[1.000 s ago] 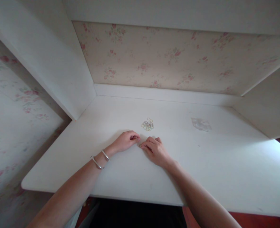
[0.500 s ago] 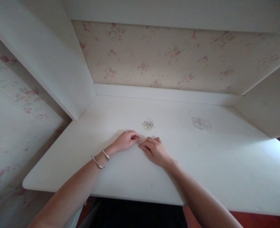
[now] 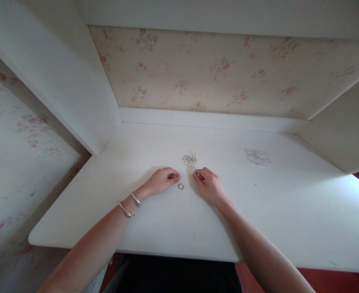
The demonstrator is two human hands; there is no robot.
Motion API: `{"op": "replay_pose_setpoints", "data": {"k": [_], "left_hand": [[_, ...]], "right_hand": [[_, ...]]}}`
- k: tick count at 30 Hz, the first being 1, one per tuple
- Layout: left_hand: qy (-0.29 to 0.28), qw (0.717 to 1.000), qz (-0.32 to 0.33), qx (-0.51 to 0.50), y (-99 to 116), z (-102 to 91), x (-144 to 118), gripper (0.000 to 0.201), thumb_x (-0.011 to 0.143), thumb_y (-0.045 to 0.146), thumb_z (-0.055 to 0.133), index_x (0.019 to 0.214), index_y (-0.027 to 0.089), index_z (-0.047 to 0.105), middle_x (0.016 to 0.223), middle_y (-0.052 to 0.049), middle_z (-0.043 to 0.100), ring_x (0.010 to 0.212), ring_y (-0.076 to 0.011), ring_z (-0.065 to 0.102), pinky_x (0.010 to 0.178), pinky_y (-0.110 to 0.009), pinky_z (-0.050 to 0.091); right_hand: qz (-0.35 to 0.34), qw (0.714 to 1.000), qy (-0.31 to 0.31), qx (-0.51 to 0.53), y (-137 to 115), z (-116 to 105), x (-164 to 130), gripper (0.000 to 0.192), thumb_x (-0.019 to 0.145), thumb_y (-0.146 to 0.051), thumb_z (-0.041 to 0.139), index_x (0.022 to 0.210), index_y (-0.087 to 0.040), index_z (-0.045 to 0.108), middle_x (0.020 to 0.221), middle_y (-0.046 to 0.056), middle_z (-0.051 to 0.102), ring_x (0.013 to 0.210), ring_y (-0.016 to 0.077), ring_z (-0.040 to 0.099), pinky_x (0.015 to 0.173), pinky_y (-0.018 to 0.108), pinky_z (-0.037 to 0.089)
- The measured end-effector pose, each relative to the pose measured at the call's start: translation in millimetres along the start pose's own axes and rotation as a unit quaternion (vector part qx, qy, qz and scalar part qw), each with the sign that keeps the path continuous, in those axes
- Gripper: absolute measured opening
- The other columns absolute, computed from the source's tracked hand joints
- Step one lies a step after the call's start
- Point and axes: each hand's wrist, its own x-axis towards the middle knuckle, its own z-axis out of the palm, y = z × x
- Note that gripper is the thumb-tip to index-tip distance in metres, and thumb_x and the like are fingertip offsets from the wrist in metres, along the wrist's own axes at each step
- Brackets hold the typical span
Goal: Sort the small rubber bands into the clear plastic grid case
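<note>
A small ring [image 3: 181, 186] lies loose between both hands' fingers.

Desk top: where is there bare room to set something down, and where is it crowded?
The desk is bare right of the right hand, from below the clear bag to the front edge, and left of the left hand. It is crowded mid-desk: the pile of small rings lies just behind both hands, with a single ring between them.
</note>
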Motion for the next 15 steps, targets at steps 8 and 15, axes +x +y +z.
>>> {"op": "replay_pose_setpoints", "data": {"k": [8, 15], "left_hand": [[-0.001, 1.000, -0.008, -0.006, 3, 0.8, 0, 0.022, 0.082, 0.033, 0.055, 0.085, 0.017, 0.068, 0.081, -0.002, 0.066, 0.073, -0.0142, 0.059, 0.067, -0.025, 0.044], [0.012, 1.000, 0.002, 0.006, 1, 1.6, 0, 0.020, 0.082, 0.032, 0.055, 0.084, 0.018, 0.069, 0.083, -0.002, 0.067, 0.074, -0.0137, 0.059, 0.068, -0.024, 0.044]], "right_hand": [[0.035, 0.998, -0.023, -0.048, 1, 3, 15, 0.028, 0.089, -0.032, 0.042, 0.104, -0.025, 0.065, 0.088, 0.003, 0.067, 0.073, 0.0144, 0.058, 0.069, 0.026, 0.040], [0.010, 0.994, -0.043, -0.096, -2, 6, 27, 0.027, 0.092, -0.033, 0.042, 0.105, -0.030, 0.065, 0.092, 0.002, 0.065, 0.077, 0.0150, 0.059, 0.069, 0.026, 0.037]]}}
